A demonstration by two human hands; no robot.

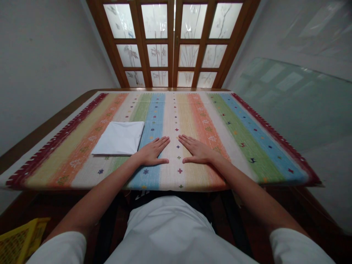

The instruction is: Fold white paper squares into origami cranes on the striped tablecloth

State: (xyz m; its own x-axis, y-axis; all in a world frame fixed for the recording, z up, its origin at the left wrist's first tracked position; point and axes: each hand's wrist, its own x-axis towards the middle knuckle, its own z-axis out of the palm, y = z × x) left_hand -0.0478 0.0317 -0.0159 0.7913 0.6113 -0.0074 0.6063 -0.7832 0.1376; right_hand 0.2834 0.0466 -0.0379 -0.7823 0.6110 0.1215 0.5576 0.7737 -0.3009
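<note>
Lying just beside the left hand (153, 151), folded white cloth (118, 138), both hands spread flat, right hand (197, 149) farther off

Spread over the table (41, 132), near edge to far edge: a woven mat (242, 128). On the mat, left of centre: a folded sheet (119, 138). Just beside its near right corner, the left hand (152, 150), laid flat; right of that, close but apart, the right hand (196, 149), also flat. Behind the far edge, a door (173, 40). Below the near left corner, a crate (19, 238).
</note>
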